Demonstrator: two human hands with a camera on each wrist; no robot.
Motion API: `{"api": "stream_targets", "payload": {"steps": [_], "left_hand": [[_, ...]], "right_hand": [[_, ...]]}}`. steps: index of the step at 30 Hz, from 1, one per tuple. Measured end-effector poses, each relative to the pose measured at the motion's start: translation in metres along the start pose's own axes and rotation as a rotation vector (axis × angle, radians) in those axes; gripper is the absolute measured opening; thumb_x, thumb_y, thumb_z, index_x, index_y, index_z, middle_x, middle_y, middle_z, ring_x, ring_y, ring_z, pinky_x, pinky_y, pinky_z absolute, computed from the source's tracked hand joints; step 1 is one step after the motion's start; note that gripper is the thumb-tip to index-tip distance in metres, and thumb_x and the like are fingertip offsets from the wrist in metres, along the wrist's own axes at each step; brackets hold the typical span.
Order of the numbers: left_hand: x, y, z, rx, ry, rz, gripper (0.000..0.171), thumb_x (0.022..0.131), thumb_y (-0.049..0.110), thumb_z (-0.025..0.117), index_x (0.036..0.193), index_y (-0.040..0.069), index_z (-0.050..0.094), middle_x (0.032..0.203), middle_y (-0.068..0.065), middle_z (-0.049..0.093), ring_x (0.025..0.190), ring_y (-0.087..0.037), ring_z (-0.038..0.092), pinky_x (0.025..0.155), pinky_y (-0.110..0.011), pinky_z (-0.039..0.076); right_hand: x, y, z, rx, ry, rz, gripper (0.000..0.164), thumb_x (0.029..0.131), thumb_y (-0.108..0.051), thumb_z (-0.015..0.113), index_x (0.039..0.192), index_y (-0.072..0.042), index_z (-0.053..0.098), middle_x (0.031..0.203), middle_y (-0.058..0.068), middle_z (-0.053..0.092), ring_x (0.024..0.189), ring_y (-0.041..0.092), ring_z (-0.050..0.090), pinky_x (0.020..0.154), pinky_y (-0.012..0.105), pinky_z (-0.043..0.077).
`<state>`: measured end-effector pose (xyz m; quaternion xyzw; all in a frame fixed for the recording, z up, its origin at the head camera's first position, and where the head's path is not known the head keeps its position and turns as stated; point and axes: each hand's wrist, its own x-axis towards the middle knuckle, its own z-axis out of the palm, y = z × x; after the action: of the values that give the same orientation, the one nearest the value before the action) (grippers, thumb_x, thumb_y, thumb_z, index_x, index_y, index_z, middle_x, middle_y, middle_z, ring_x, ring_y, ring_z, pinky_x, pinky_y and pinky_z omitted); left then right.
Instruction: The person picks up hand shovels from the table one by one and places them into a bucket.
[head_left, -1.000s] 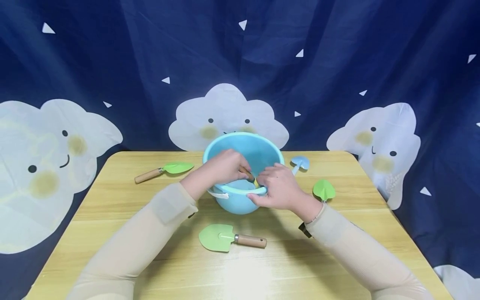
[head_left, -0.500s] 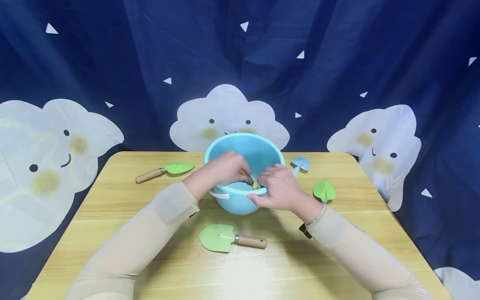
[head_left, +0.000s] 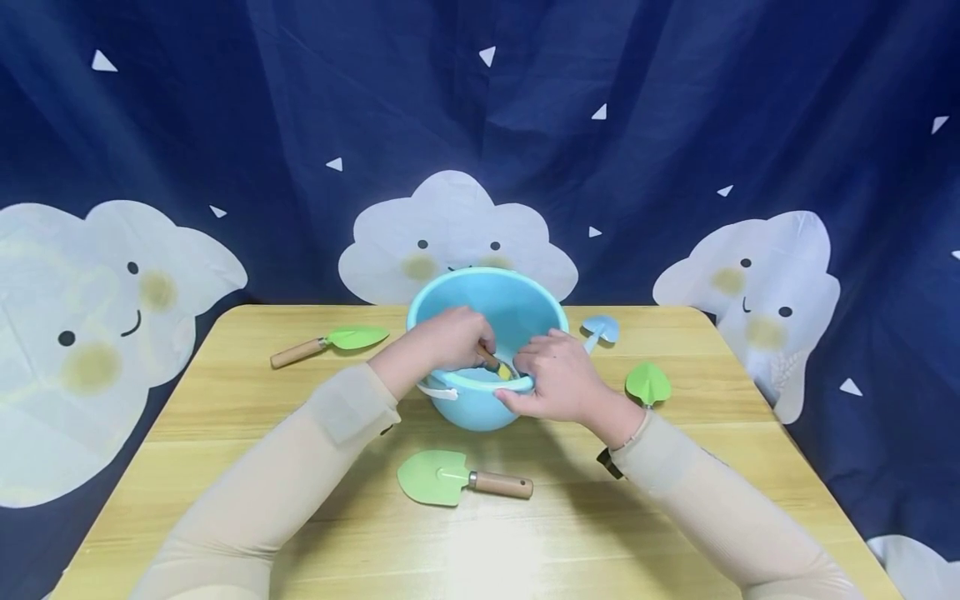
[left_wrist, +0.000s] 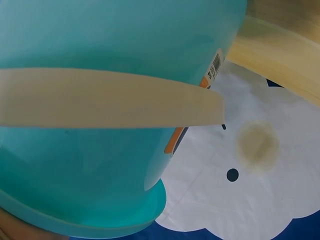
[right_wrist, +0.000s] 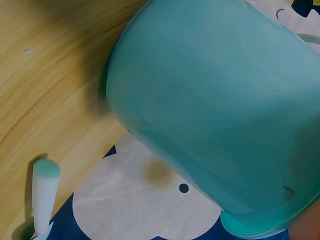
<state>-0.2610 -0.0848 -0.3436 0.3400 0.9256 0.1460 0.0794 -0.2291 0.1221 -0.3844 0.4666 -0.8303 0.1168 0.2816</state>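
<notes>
A light-blue bucket [head_left: 480, 408] stands tilted toward me at the far middle of the table. My right hand [head_left: 558, 375] grips its near rim, thumb outside and fingers over the edge. Inside the bucket my left hand [head_left: 456, 337] holds a short tool with a wooden handle [head_left: 488, 358] and a yellow end [head_left: 505, 372]; I cannot tell its kind. The yellow end is low, near the inner wall by the right fingers. In the left wrist view, the pale carrying handle [left_wrist: 110, 97] crosses the bucket's outer wall.
A green trowel [head_left: 435, 477] lies in front of the bucket, and another green trowel [head_left: 356, 337] lies to its left. Right of it are a small blue shovel [head_left: 600, 327] and a green spade [head_left: 648, 382]. A dark blue curtain [head_left: 285, 125] hangs behind the table.
The wooden-handled tool in my left hand has tilted, and more of its yellow end shows. My right hand keeps its grip on the rim.
</notes>
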Motion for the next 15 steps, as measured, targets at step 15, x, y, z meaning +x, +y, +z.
{"api": "stream_targets", "payload": {"steps": [15], "left_hand": [[-0.002, 0.0026, -0.0003, -0.02, -0.024, -0.109, 0.013, 0.086, 0.025, 0.081, 0.079, 0.014, 0.078, 0.066, 0.008, 0.065, 0.065, -0.012, 0.054, 0.067, -0.027, 0.047]], "right_hand": [[0.0003, -0.0005, -0.0002, -0.002, -0.008, 0.011, 0.065, 0.094, -0.074, 0.024, 0.057, -0.021, 0.032, 0.054, -0.009, 0.03, 0.05, 0.013, 0.026, 0.054, 0.03, 0.022]]}}
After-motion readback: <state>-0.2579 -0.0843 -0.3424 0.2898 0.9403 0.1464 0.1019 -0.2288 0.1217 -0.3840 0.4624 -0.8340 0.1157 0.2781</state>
